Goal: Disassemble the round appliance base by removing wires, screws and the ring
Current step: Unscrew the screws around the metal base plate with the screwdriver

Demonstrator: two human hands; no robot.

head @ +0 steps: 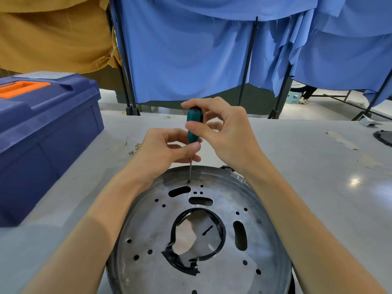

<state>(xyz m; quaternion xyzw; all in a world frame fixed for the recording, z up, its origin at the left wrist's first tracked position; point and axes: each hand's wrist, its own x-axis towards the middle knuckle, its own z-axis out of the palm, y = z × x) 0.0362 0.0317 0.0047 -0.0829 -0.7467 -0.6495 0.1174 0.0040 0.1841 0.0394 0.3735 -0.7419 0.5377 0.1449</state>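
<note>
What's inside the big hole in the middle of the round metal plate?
A black ring lines the hole of the metal plate, torn at its near-left. Through it shows a pale surface with a short dark mark. The plate covers everything else beneath.

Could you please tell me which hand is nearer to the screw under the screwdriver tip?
Left. The left hand pinches the screwdriver low, just above the screw; the right hand grips the handle top, farther up.
</note>
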